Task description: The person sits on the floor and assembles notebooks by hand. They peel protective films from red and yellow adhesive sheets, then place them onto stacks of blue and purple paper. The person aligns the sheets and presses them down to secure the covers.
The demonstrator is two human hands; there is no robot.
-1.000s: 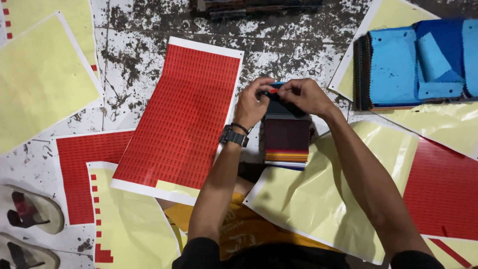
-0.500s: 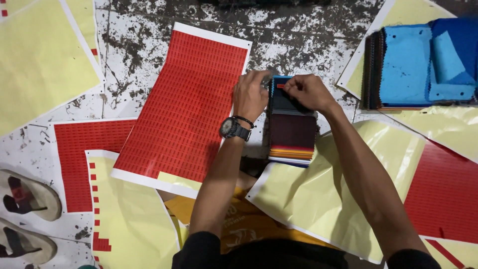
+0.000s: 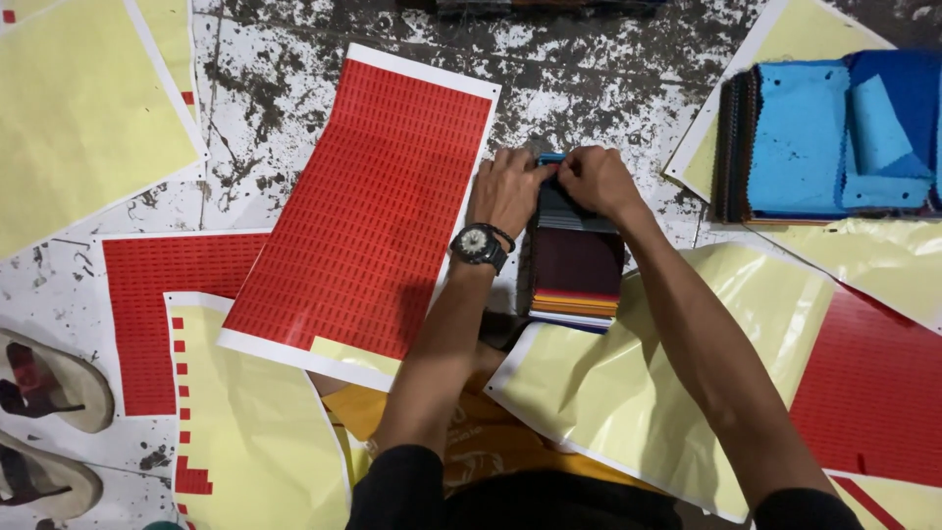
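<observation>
A thick stack of fabric swatches (image 3: 575, 280), dark maroon on top with many-coloured edges, lies on the floor in front of me. My left hand (image 3: 507, 190), with a wristwatch, and my right hand (image 3: 596, 181) both grip the stack's far end, fingers curled over its upper layers. A small blue piece (image 3: 550, 158) shows between the fingertips. To the left of the stack lies a large red sticker sheet (image 3: 368, 206) with rows of small labels.
A second pile of blue fabric swatches (image 3: 824, 137) sits at the upper right. Yellow backing sheets (image 3: 83, 108) and partly peeled red sheets (image 3: 147, 294) cover the speckled floor. Two sandals (image 3: 49, 378) lie at the lower left.
Both hands have shifted slightly toward the far end of the swatch stack and closed tighter over it; the view has also moved a little.
</observation>
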